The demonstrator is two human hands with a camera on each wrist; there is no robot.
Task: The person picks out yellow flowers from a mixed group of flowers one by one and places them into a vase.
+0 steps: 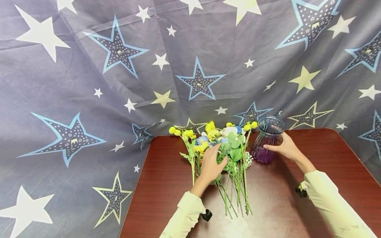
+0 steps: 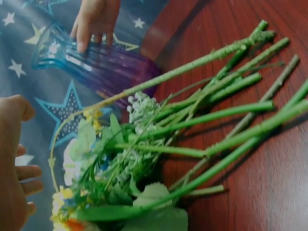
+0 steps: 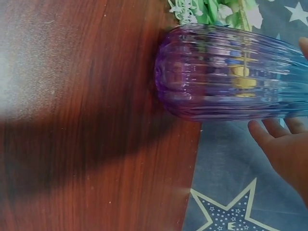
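Note:
A ribbed glass vase [image 1: 266, 145], purple at the base and bluish at the rim, stands upright at the back right of the table. My right hand [image 1: 284, 148] grips its side, thumb across the front and fingers round the back. In the right wrist view, fingertips [image 3: 257, 131] touch the glass. Left of the vase lies a bunch of artificial flowers [image 1: 235, 153] in yellow, white and blue, its green stems [image 2: 231, 144] toward the front. My left hand [image 1: 212, 165] is over the bunch with its fingers apart, and no flower shows in its grasp.
The reddish-brown wooden table [image 1: 166, 198] ends just behind the flowers and vase. Behind it hangs a grey cloth [image 1: 89, 125] printed with stars. One yellow-flowered stem [image 1: 191, 162] lies at the bunch's left side.

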